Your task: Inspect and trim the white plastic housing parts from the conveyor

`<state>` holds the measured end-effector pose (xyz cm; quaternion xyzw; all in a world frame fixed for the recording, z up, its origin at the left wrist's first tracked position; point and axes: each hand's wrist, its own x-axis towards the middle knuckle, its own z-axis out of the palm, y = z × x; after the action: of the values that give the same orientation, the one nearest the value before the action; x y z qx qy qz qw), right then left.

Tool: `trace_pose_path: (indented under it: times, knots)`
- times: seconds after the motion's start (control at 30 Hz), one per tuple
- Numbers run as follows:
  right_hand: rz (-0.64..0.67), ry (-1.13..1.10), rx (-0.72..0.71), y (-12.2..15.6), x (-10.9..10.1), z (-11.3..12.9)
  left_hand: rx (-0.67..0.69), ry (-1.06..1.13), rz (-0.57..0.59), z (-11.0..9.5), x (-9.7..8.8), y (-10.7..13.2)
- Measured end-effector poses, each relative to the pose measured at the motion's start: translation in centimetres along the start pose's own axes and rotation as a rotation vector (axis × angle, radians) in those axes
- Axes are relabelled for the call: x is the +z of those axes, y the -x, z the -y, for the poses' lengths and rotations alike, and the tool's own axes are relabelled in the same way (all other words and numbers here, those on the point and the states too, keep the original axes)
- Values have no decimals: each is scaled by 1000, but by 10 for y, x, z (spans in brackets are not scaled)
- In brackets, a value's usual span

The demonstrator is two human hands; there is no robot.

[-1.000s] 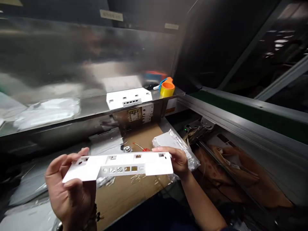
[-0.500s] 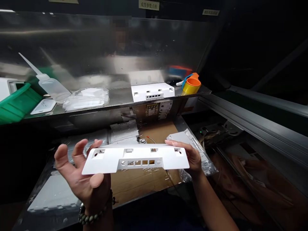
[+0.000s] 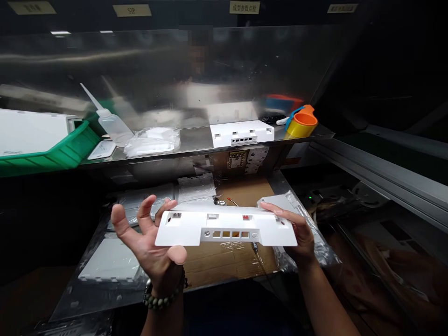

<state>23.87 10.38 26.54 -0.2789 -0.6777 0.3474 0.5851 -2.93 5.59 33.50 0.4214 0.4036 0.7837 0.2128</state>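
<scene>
I hold up a white plastic housing [image 3: 227, 228] with a row of port cutouts along its front wall and clip slots near its top edge. My right hand [image 3: 297, 228] grips its right end, fingers over the top edge. At the left end, my left hand [image 3: 154, 238] steadies the housing with the thumb under its lower edge and fingers spread behind. Where the left fingers touch its back is hidden. Below lies a brown cardboard sheet [image 3: 210, 266], with a cable [image 3: 256, 249] on it.
On the metal shelf stand a similar white housing [image 3: 241, 133], tape rolls [image 3: 303, 126], a squeeze bottle [image 3: 114, 126], bagged parts [image 3: 154, 141] and a green bin [image 3: 66, 151]. Plastic-wrapped panels [image 3: 110, 261] lie at left, another bagged panel [image 3: 315, 233] at right. A metal rail [image 3: 378, 158] runs along the right.
The view has turned slightly left, so the surroundings appear farther right. Both hands keep the housing in nearly the same hold, and it looks a little more level.
</scene>
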Motion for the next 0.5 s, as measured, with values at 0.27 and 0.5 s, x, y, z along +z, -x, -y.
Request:
trace_pose_path:
  times: [0.27, 0.5]
  knots:
    - [-110, 64, -54, 4, -2, -1, 50, 16, -29, 4, 4, 10]
    - [-150, 249, -342, 7, -14, -1, -642, 321, -5, -1, -3, -5]
